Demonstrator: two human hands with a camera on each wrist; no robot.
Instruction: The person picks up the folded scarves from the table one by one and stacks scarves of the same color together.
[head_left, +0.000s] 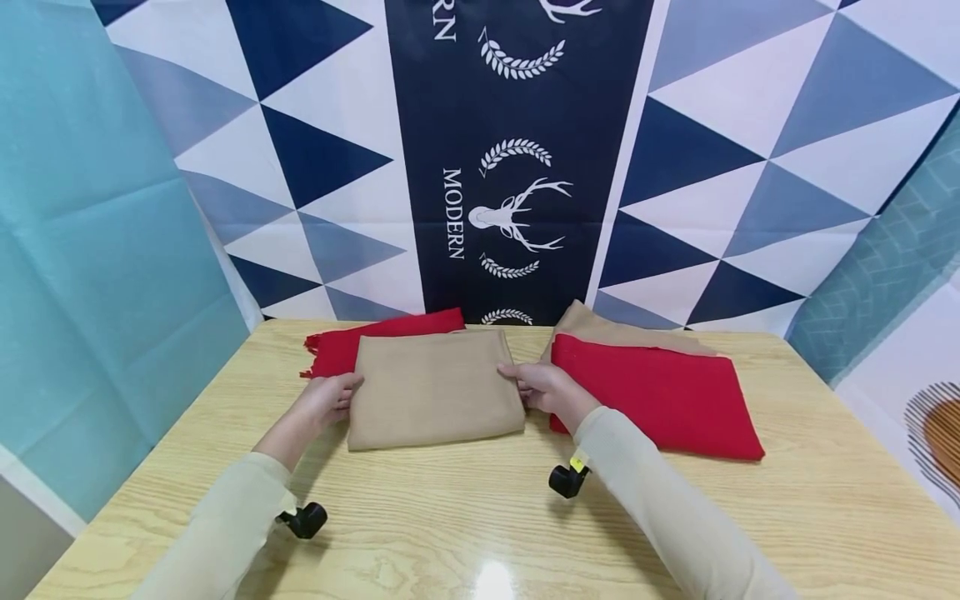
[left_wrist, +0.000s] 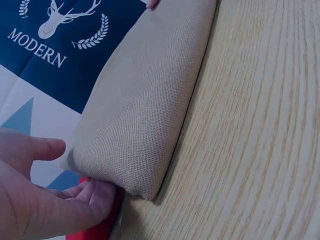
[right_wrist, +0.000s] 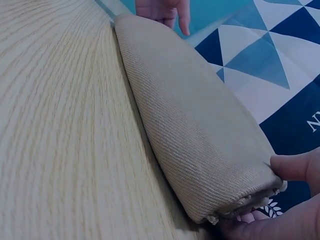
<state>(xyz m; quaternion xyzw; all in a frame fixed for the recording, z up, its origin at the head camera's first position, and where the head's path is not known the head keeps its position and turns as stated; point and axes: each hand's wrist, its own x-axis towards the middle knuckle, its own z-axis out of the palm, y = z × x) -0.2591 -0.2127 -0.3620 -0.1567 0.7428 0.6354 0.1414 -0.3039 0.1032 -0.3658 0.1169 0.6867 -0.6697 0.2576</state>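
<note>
A folded beige scarf (head_left: 435, 390), twill-woven, lies flat near the table's middle, overlapping a red fringed scarf (head_left: 337, 352) behind it. My left hand (head_left: 335, 398) is at its left edge. In the left wrist view, some fingers (left_wrist: 97, 196) reach under that edge, while the thumb (left_wrist: 50, 148) stands just off the cloth. At the opposite end, my right hand (head_left: 546, 387) holds the edge, with the thumb (right_wrist: 290, 166) on top and the fingers below, partly hidden. Small frayed tufts (right_wrist: 245, 202) show at this end.
To the right, a folded red scarf (head_left: 660, 396) lies over another beige cloth (head_left: 637, 330) at the table's back edge. A patterned curtain (head_left: 517, 125) hangs right behind the wooden table (head_left: 420, 517). Black wrist cameras (head_left: 306, 521) sit under both sleeves.
</note>
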